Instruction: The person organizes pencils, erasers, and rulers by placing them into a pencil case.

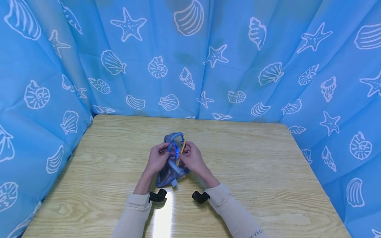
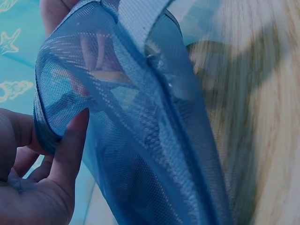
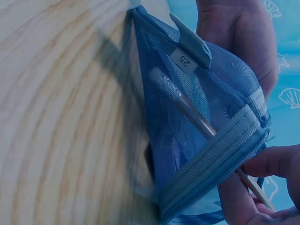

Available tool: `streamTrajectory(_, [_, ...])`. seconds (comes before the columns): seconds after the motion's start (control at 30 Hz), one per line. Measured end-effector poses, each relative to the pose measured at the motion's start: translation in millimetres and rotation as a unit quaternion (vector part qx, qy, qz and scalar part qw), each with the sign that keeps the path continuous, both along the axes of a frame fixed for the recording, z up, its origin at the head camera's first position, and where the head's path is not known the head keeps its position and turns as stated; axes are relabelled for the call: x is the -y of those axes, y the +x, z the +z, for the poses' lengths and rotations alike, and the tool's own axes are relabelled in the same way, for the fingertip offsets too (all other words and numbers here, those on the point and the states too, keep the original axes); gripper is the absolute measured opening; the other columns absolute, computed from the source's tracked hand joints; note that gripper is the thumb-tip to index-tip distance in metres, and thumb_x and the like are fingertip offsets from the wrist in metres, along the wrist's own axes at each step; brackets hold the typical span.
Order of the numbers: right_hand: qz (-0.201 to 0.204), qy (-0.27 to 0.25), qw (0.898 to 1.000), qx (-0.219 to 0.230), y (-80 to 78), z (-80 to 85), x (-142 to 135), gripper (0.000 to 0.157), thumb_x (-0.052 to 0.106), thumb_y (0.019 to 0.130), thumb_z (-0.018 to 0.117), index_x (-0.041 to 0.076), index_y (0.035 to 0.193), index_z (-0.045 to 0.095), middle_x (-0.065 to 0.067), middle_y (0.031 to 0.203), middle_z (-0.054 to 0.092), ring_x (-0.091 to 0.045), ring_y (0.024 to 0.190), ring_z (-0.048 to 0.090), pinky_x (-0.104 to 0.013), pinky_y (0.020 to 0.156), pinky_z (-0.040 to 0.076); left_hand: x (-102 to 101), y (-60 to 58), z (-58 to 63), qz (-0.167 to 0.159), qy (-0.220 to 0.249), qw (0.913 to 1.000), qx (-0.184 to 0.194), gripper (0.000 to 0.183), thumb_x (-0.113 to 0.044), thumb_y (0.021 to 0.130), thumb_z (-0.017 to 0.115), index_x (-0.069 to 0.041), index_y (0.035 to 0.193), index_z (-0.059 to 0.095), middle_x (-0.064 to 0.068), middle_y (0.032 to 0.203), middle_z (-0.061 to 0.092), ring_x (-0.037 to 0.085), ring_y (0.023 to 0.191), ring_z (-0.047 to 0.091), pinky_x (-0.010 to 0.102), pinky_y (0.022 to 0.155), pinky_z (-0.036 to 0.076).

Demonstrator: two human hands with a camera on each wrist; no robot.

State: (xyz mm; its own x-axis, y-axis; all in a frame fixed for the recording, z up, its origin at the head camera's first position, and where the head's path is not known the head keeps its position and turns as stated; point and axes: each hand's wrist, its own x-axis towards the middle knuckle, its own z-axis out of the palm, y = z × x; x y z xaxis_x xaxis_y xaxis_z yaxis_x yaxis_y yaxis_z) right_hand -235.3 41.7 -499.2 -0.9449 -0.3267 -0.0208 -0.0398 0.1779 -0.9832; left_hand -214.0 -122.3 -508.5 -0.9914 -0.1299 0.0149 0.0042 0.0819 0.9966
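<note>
A blue mesh zip pouch stands with its mouth spread between the two hands. My left hand pinches the left edge of the opening, thumb against forefinger, as the left wrist view shows on the mesh. In my right hand a slim yellow pencil-like stick is pinched, slanting through the mouth. The right wrist view shows the stick's pale, shiny end inside the pouch, seen through the mesh. A small white tag reading 25 is by the seam. Other contents are unclear.
The pouch is over a wooden table. Blue curtains with white shells and starfish enclose the back and both sides. A black wrist camera sits at the left cuff, another black camera at the right cuff.
</note>
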Motion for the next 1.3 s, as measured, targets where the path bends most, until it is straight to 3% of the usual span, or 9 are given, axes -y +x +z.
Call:
streamTrajectory(0.3, [0.002,0.006,1.0,-0.001,-0.2,-0.9,-0.6,0.064,-0.006,0.089,0.063,-0.006,0.146,0.035,-0.02,0.107,0.059,-0.021,0.082,0.07,-0.035,0.066,0.061,0.0,0.7,-0.6,0.002,-0.004,1.0,-0.003,0.037,0.016,0.092,0.05,0.017,0.128,0.058,0.033,0.117,0.066,0.032,0.098,0.069,0.018,0.076,0.053])
streamTrajectory(0.43, [-0.009,0.016,1.0,-0.001,-1.1,0.8,-0.6,0.055,-0.003,0.094,0.061,-0.006,0.144,0.038,-0.016,0.103,0.058,-0.023,0.08,0.069,-0.04,0.067,0.061,0.5,1.3,-0.1,0.001,0.001,1.0,-0.003,0.037,0.016,0.093,0.05,0.017,0.129,0.057,0.033,0.116,0.065,0.027,0.094,0.069,0.018,0.075,0.053])
streamTrajectory(0.53, [-0.014,-0.007,1.0,0.01,-1.4,1.3,0.3,0.042,-0.001,0.1,0.056,-0.008,0.138,0.041,-0.014,0.099,0.057,-0.02,0.075,0.068,-0.044,0.069,0.062,0.5,1.2,-0.5,-0.002,0.007,1.0,-0.003,0.037,0.016,0.093,0.05,0.018,0.129,0.057,0.034,0.117,0.065,0.029,0.094,0.07,0.018,0.074,0.053])
streamTrajectory(0.67, [-0.018,-0.033,0.999,0.021,-1.3,0.2,2.2,0.029,-0.002,0.101,0.053,-0.01,0.128,0.044,-0.01,0.093,0.056,-0.014,0.071,0.065,-0.041,0.068,0.063,0.5,0.9,-0.4,-0.001,0.0,1.0,-0.005,0.037,0.016,0.092,0.05,0.017,0.128,0.058,0.034,0.118,0.065,0.033,0.098,0.069,0.016,0.075,0.053])
streamTrajectory(0.93, [-0.019,-0.042,0.998,0.036,-1.0,-2.8,8.6,0.029,-0.007,0.098,0.054,-0.013,0.126,0.047,-0.009,0.088,0.057,-0.014,0.067,0.064,-0.038,0.064,0.062,-0.4,0.7,2.9,0.008,-0.009,0.9998,-0.015,0.038,0.016,0.09,0.051,0.017,0.126,0.06,0.033,0.119,0.064,0.028,0.094,0.067,0.016,0.073,0.051])
streamTrajectory(1.3, [0.001,0.011,0.999,0.038,-1.5,-1.3,14.3,0.025,-0.004,0.1,0.053,-0.01,0.123,0.047,-0.013,0.09,0.061,-0.013,0.067,0.063,-0.034,0.064,0.062,-1.6,5.1,11.4,-0.001,-0.007,0.9999,-0.015,0.038,0.017,0.091,0.049,0.018,0.128,0.058,0.036,0.124,0.061,0.042,0.1,0.065,0.015,0.071,0.049])
